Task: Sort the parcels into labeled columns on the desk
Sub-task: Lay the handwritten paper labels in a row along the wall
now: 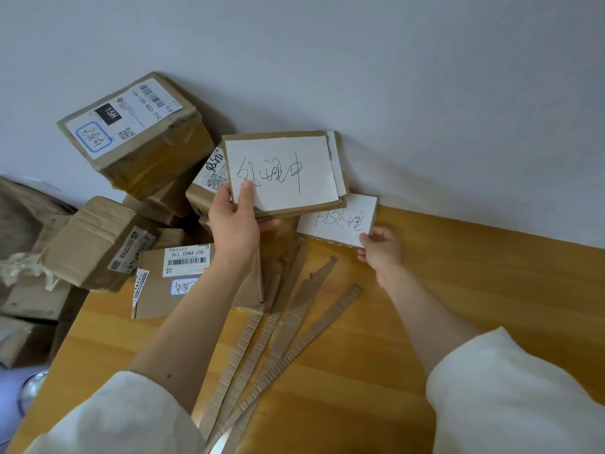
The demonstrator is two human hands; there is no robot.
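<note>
- Parcels (137, 132), brown cardboard boxes with shipping labels, lie heaped well to the left of both sets of fingers, against the wall and over the left end of the wooden surface (474, 290); none looks sorted into a column yet.
- Left hand (234, 221) grips a small stack of label cards (281, 172): the thumb lies across the white face of the top card and the other fingers curl underneath. Holding the stack raised and face-up probably keeps the handwriting readable while the next card is chosen.
- Right hand (381, 245) pinches the near right corner of a single label card (339, 221), which lies flat on the surface just under the lower right edge of the held stack. It sits close to the wall, likely to head one column.
- Cardboard strips (294, 322) fan out on the surface between the two forearms, nearer the person than either set of fingers. By my reading they are meant as dividers between columns, though none is laid out so yet.
- Containers: every box in view appears closed and taped, so their contents cannot be told. One flat box (183, 280) lies just left of the left wrist, label up.
</note>
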